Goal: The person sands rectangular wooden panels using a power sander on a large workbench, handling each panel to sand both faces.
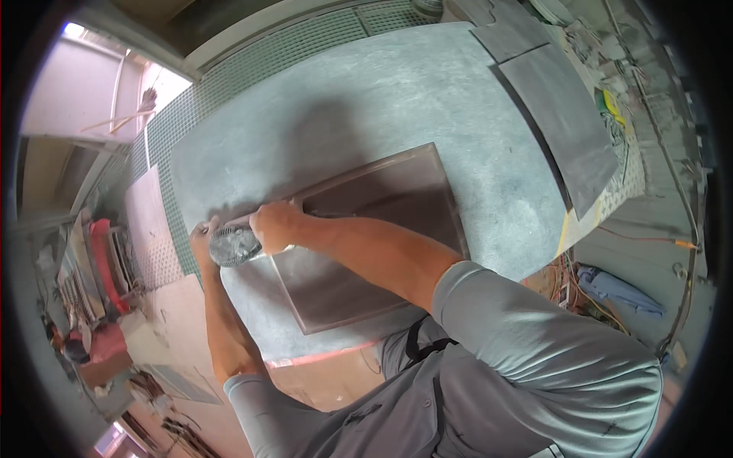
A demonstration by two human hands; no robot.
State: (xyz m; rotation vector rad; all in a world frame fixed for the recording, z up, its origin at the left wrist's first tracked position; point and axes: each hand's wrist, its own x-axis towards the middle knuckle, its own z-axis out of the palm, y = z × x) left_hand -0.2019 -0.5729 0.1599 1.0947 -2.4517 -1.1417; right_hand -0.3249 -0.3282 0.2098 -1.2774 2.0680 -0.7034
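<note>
A dark brown rectangular panel [359, 294] with a raised border lies at an angle on the dusty, pale blue-grey tabletop [412, 84]. At its left corner I hold a power tool [234, 246] with a round, ridged grey end, and the tool's working side is hidden. My right hand [276, 225] is closed around its body, the forearm crossing over the panel. My left hand [201, 238] is closed at the tool's left side, though most of its fingers are behind the round end.
Dark grey sheets [557, 114] lie along the table's right side. Green grating [267, 65] borders the far edge. A blue cloth bundle [620, 290] and cables lie on the floor at right. Boards and a red item [107, 259] stand at left.
</note>
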